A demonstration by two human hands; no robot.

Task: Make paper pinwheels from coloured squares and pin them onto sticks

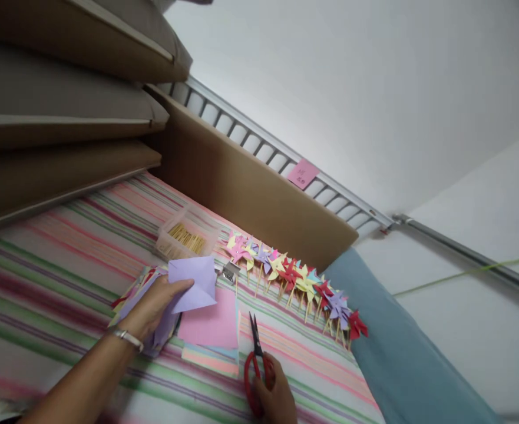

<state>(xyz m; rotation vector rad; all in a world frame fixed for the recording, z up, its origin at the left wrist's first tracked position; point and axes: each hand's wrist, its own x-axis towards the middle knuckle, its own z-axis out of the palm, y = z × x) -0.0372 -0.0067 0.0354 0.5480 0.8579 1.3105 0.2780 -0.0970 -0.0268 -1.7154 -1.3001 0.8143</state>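
Between the thumb and fingers of my left hand (pixel 155 303) is a square of purple paper (pixel 197 275), tilted up, with lines showing in from its corners. Beneath it lies a pile of pink paper squares (pixel 212 321) with blue and peach sheets under the top one. Another stack of coloured paper (pixel 131 300) sits partly hidden behind my left wrist. My right hand (pixel 274 391) grips red-handled scissors (pixel 254 365), fingers at the loops. Their dark blades point away from me and look nearly closed, apart from the purple square.
A clear plastic box (pixel 171 250) holds short wooden sticks. Beside it lies a small metal clip (pixel 230 272). Paper pinwheels (pixel 290 274) on sticks form a long row along a brown board (pixel 250 182). Striped cloth (pixel 65 259) covers the surface; padded brown panels (pixel 65 94) rise at left.
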